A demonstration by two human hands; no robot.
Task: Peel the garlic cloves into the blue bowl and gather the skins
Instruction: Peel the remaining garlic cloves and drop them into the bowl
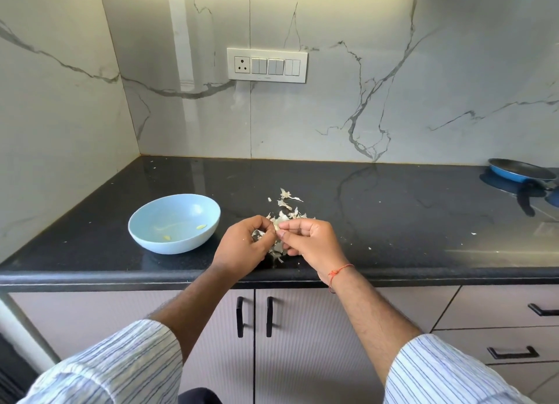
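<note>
head camera looked down on a black counter [393, 222], where a left hand [242, 246] and a right hand [311, 240] met over a heap of garlic skins [284, 216]. both hands' fingers were curled, pinching a pale garlic clove [276, 225] between them. just left of the hands sat the blue bowl [174, 223], with two peeled cloves [201, 227] inside. a blue pan [518, 171] stood far right.
</note>
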